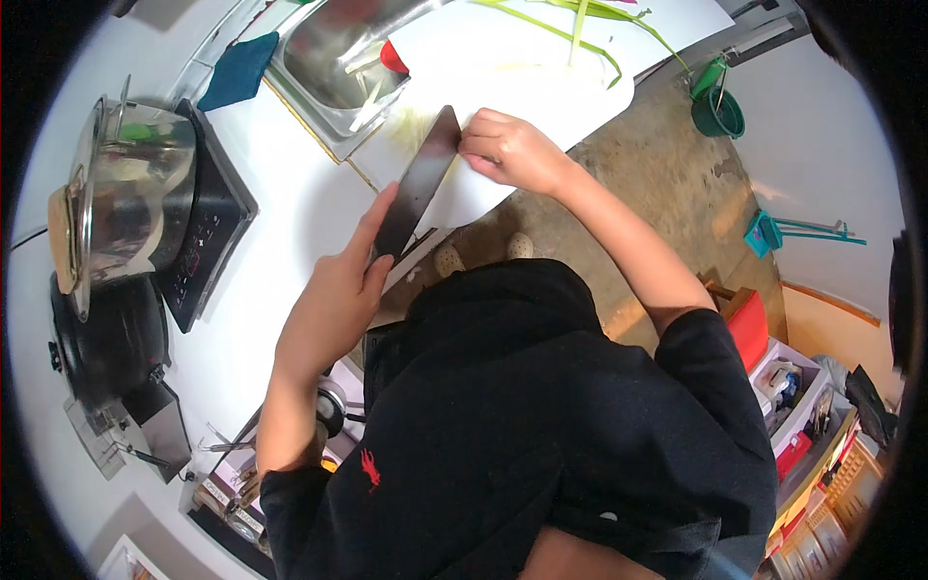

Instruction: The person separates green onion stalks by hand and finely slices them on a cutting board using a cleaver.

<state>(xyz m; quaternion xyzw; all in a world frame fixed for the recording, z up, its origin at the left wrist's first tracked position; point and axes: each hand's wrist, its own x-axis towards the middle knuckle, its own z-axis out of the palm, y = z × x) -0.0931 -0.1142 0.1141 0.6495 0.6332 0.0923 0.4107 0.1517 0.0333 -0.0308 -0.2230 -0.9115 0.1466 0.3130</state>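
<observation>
My left hand point(333, 309) is closed around the handle end of a wide dark knife point(420, 184), its index finger stretched along the blade. The blade slants over a white board point(580, 106). Close to the blade's tip, my right hand point(507, 150) has its fingers curled and pressed together; what they hold is hidden. Pale cut pieces point(411, 128) lie on the board left of the blade. Long green stalks point(546, 29) rest across its far side.
A steel sink point(333, 58) holds white scraps and a red item point(392, 58). A blue cloth point(240, 72) lies beside it. On the left, a large pot point(155, 193) stands on a black cooktop point(208, 232), near a black pan point(111, 338).
</observation>
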